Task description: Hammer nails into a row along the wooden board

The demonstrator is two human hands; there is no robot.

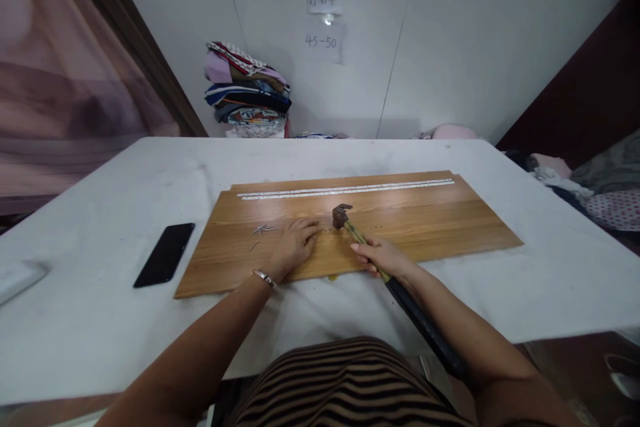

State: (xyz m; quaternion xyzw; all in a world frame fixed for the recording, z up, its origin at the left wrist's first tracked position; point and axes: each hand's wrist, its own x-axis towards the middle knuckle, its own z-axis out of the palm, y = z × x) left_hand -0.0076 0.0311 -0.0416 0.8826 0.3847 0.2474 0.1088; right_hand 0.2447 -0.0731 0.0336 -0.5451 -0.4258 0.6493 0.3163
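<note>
My right hand [377, 257] is wrapped around the wooden handle of a claw hammer [356, 233], well up toward the rusty head. The black grip end of the hammer lies back along my right forearm. The hammer head sits just above a brown wood-grain board [425, 217]. On the board rests my left hand [299, 243], its fingertips drawn together close to the left of the hammer head. Whatever they pinch is too small to make out. Several loose nails [263, 229] lie left of that hand. A row of small dark dots [373, 227] runs right of the hammer head.
Two white measuring strips [350, 189] run along the board's far side. A black phone [165, 255] lies left of the board on the white table [100, 213]. Folded clothes [249, 90] are stacked against the wall behind. A white object [20, 278] is at the left edge.
</note>
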